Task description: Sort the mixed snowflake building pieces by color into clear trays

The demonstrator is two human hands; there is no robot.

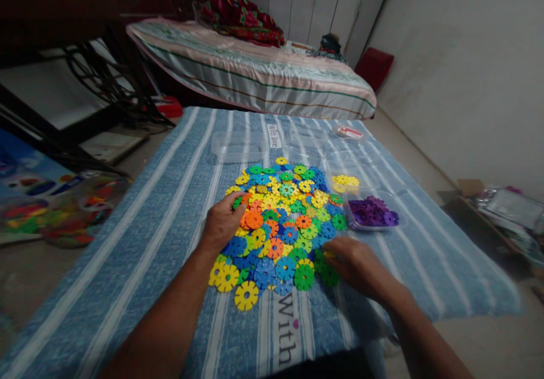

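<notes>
A spread-out pile of notched plastic discs (290, 233) in yellow, orange, green and blue lies on the striped cloth (170, 209). At its left edge is my left hand (223, 220), with thumb and index finger closed about a green notched disc (237, 202) beside orange ones. My right hand (352, 261) rests at the lower right edge, fingers curled together over dark green discs; what they hold is hidden. To the right, a clear plastic box (399, 200) contains purple discs (372, 212). Several yellow discs (345, 183) sit in another clear container just behind it.
Clear empty-looking containers (237, 148) stand behind the pile. A small red-and-white packet (349, 133) lies at the far right. Beyond the table is a bed (263, 79). Bags of colourful pieces (80, 209) are on the left, and a cardboard box (488, 220) on the right.
</notes>
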